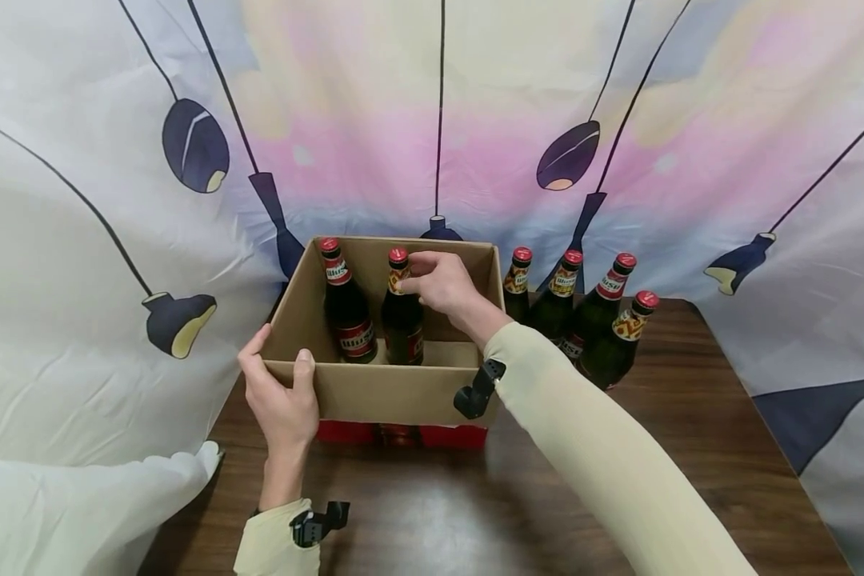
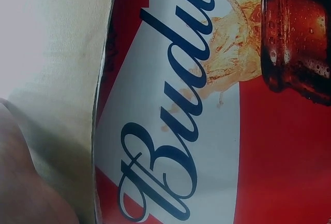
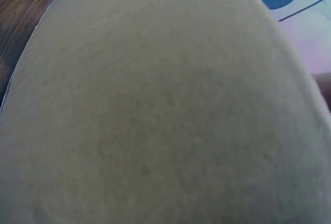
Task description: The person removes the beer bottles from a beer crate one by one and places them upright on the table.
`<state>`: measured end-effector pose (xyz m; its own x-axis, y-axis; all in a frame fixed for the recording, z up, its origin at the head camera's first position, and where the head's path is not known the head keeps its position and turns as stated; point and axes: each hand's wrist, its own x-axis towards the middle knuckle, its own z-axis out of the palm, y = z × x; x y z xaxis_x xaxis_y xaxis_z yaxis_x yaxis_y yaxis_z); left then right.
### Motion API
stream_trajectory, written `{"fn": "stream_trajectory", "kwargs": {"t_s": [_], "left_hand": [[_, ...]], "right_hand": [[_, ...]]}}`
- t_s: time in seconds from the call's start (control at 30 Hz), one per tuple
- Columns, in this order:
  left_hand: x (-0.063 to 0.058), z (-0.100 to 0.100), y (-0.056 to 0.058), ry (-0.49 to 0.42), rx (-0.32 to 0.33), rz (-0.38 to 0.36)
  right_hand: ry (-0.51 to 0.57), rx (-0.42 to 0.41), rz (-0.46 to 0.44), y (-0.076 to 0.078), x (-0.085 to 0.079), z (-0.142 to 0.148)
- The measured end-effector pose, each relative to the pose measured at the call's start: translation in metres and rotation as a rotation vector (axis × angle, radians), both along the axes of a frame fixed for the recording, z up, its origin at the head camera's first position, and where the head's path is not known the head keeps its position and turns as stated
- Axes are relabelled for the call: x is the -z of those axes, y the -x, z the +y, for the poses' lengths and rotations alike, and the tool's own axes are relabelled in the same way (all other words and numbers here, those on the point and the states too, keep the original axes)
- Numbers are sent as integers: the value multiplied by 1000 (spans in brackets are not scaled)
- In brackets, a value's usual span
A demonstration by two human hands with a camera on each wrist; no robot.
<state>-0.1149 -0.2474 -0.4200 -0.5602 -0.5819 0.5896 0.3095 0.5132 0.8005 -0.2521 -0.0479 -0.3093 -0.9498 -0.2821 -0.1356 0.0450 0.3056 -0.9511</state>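
My left hand (image 1: 281, 400) grips the near left corner of an upright cardboard box (image 1: 389, 392), its thumb over the front flap. In the left wrist view the red printed front (image 2: 282, 157) of the box lies beside its brown flap. Inside the box stand two dark beer bottles with red caps, a left bottle (image 1: 346, 308) and a right bottle (image 1: 402, 316). My right hand (image 1: 442, 280) reaches over the box and pinches the right bottle's neck between thumb and fingers. Plain brown cardboard (image 3: 165, 105) fills most of the right wrist view.
Several more beer bottles (image 1: 605, 332) stand close together to the right of the box on the dark wooden table (image 1: 432, 512). Behind hangs a cloth (image 1: 374, 120) printed with lamps. White fabric (image 1: 79, 504) bulges at the table's left side.
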Motion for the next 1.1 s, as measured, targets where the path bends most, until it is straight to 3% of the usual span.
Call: {"fn": "stream_trajectory", "kwargs": {"t_s": [0.13,0.47,0.7,0.87,1.1], "left_hand": [[-4,0,1,3,2,6],[-7,-2,5,11,-2,22],[-8,-2,5,1,-9,25],[-7,0,1,5,-18,10],[-1,1,-4,14,-16,-10]], "right_hand": [[7,-54,-20,2,-2,0],[-23,-125,36,1,-8,-4],[-203,-138,179,-3,-7,-8],[-260,-179,200,-8,-2,-10],[-266,-105,209,-12,9,-10]]}}
